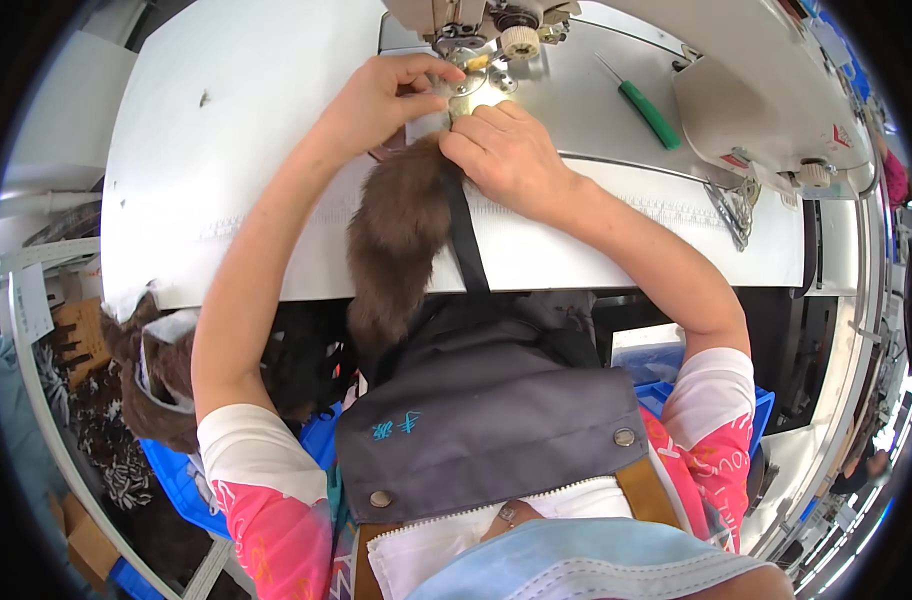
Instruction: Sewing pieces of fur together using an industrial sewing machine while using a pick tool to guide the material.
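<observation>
A long brown fur piece (401, 235) hangs from the sewing machine's (476, 35) stitching area over the table's front edge. At its upper end, my right hand (506, 155) is closed, fingers curled down on the fur piece near the lit plate. My left hand (381, 105) is to the left of the needle area. Its forefinger reaches to the machine's round metal part, and its thumb is apart below, with nothing visible between them. Beside the fur, a black strap (466, 240) runs down from under my right hand. The fur's edge at the needle is hidden.
A green-handled pointed tool (648, 112) lies on the metal bed to the right. Metal scissors or snips (733, 212) rest near the table's right end. More brown fur (161, 375) lies at lower left by a blue bin (181, 485). The white table (246, 120) has a printed ruler.
</observation>
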`<state>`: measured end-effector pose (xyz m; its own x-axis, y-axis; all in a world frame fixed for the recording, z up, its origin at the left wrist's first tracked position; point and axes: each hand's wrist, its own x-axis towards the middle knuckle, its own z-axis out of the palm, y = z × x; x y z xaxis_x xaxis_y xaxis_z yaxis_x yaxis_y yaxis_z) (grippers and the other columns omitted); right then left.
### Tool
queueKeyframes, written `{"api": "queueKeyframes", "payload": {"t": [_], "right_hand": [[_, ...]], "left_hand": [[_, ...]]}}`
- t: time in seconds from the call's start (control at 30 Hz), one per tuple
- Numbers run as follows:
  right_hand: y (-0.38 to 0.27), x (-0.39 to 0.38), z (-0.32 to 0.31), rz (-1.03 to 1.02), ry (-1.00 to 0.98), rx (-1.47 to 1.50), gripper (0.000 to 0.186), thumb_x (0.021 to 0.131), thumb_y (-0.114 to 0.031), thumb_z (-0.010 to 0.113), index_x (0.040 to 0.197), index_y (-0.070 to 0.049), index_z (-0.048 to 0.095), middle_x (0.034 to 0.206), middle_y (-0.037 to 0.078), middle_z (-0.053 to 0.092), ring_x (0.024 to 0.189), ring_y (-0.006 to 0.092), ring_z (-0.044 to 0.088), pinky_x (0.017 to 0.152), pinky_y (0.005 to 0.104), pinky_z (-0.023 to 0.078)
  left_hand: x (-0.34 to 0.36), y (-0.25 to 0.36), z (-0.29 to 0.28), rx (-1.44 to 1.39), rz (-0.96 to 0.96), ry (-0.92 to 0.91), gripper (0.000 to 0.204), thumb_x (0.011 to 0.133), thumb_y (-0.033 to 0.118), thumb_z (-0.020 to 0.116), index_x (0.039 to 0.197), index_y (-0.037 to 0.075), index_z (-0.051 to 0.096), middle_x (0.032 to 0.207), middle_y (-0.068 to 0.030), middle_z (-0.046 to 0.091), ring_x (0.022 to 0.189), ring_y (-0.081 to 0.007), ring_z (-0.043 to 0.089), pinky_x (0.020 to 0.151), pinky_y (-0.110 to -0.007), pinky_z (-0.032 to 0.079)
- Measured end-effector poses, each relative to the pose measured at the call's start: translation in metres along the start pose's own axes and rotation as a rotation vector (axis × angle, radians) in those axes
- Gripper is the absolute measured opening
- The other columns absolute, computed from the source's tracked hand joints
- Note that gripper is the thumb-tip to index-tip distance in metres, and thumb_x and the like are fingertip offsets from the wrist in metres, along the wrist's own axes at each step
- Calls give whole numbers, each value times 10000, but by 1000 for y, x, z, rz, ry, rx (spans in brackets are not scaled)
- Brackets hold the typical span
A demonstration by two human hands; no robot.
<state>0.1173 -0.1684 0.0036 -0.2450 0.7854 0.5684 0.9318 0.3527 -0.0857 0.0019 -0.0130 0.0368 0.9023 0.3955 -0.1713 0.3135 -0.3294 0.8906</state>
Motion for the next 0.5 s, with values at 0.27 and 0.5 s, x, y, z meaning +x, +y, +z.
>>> {"api": "queueKeyframes", "payload": {"t": [0.27,0.5], "right_hand": [[2,3,3,101,2,-194,121,712,-134,565,824,-102,534,995,66,597,825,179,539,748,346,380],[8,6,0,125,-78,-192,145,740,-128,556,881,-99,558,1095,107,591,927,189,542,833,371,349]], "left_hand": [[11,-33,18,87,355,351,235,807,38,595,1041,40,623,955,-70,610,778,-173,597,723,-287,486],[-21,-24,5,864,733,317,351,718,33,559,1066,23,610,1131,-64,579,1057,-241,533,927,-400,419]]}}
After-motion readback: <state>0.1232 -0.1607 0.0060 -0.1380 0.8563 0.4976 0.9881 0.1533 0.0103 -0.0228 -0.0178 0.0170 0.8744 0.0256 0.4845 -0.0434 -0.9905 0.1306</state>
